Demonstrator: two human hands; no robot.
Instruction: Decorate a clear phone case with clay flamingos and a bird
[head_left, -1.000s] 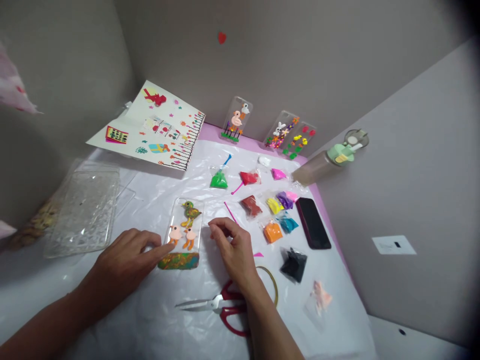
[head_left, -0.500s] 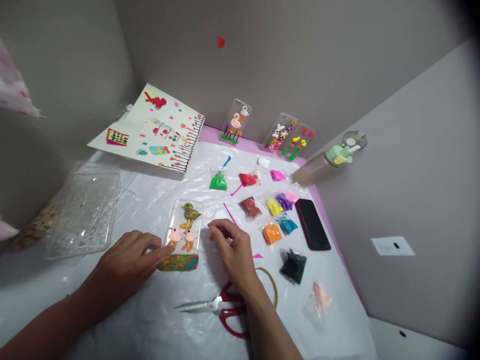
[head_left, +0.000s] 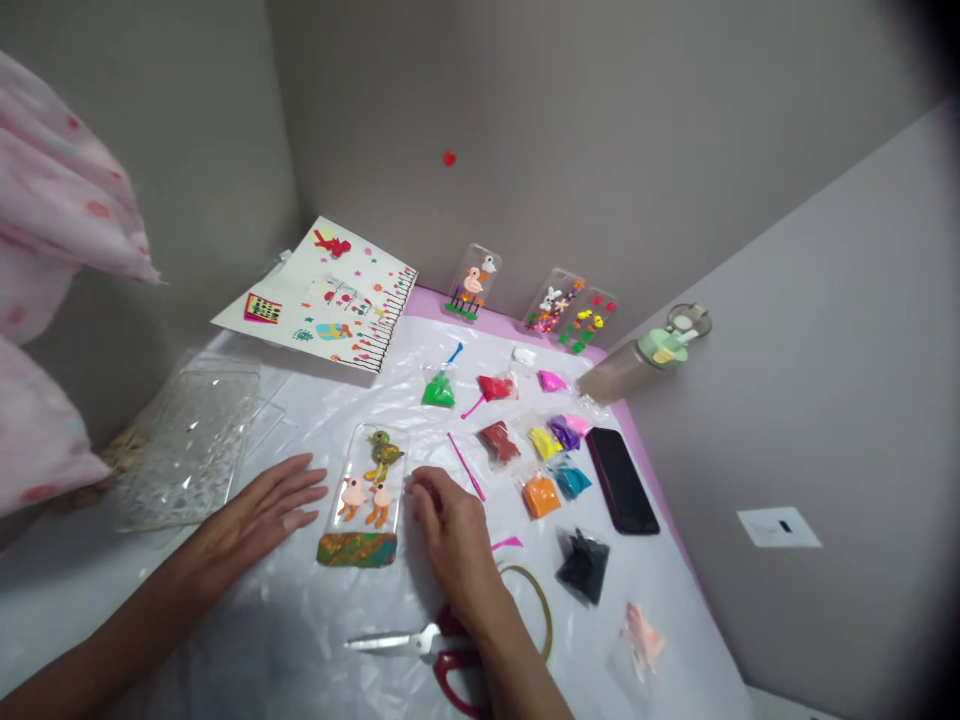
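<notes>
Clear plastic phone case [head_left: 366, 497] with clay birds [head_left: 382, 455] sits near the white plastic-covered table's [head_left: 247, 650] front edge; my left hand [head_left: 259, 522] lies open beside it; my right hand [head_left: 450, 535] curls just right of it, its grip unclear.

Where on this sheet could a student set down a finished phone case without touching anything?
Bare sheet lies between the left hand and the scissors, below the clear phone case. Another patch lies between the gold ring, black clay bag and peach clay bag. Crowded: the clay packets beside the black phone.
</notes>
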